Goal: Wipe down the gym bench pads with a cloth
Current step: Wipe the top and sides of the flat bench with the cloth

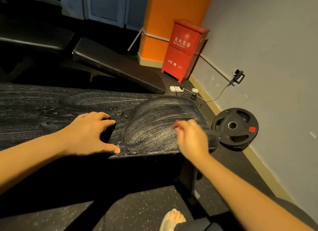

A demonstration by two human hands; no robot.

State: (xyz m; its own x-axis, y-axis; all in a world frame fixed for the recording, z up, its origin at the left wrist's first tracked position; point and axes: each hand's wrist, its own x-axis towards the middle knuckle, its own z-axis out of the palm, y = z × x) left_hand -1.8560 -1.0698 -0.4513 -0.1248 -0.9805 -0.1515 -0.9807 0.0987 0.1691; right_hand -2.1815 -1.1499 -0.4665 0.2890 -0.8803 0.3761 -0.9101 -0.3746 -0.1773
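Streaked bench pad (pixel 151 127) beneath motion-blurred right hand (pixel 191 137).

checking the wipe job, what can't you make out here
Head view, right hand: motion-blurred; holding anything or not, unclear.
The cloth: maybe the dark patch under the left hand; black on the black bench pad, unsure.
The bench pad's left end: cut off by the frame edge.
Red label on the weight plate: too small to read.

The single wide-angle head camera is looking forward and down from just above the bench (pixel 43 106), sitting close to its near edge. It is taking in the bench's right end, the floor (pixel 146 210) below and the wall (pixel 275 50) at right.
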